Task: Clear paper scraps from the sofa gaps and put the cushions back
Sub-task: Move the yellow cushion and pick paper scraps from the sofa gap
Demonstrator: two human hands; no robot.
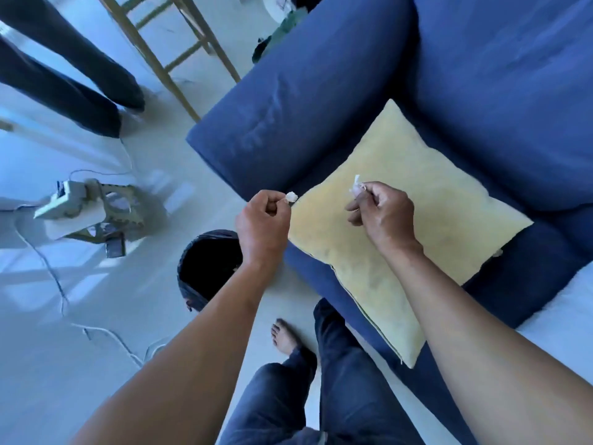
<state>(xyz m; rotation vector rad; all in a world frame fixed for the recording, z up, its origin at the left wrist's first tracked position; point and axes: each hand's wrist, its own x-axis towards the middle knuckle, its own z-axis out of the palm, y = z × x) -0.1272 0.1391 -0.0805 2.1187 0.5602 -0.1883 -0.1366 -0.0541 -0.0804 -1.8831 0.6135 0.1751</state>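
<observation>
While both bare forearms reach forward from the bottom of the view, two legs in dark jeans and one bare foot (pixel 284 336) stand on the pale floor (pixel 96 364) close against the front of the blue sofa (pixel 321 101). Two hands are raised, each pinching one white paper scrap, so two scraps are in sight. The left hand (pixel 263 220) has its fingers curled into a loose fist and nips a small crumpled scrap (pixel 291 196) between thumb and forefinger, held over the cushion's near left corner by the armrest edge. The right hand (pixel 383 213), fingers likewise curled, grips a slightly longer, thin scrap (pixel 355 185) that sticks up above the knuckles, over the middle of the cushion. One pale yellow cushion (pixel 401 252) lies flat on the sofa seat, turned diamond-wise, with its near corner overhanging the seat's front edge and its far corner tucked toward the crease between armrest and back cushion. One black-lined bin (pixel 208 264) stands open on the floor just below the left wrist, beside the sofa's front corner. Farther left, a pale device (pixel 80 203) sits among trailing cables (pixel 61 290), with open floor between it and the bin. Beyond stand wooden stool legs (pixel 167 53) and another person's two dark trouser legs (pixel 64 75).
</observation>
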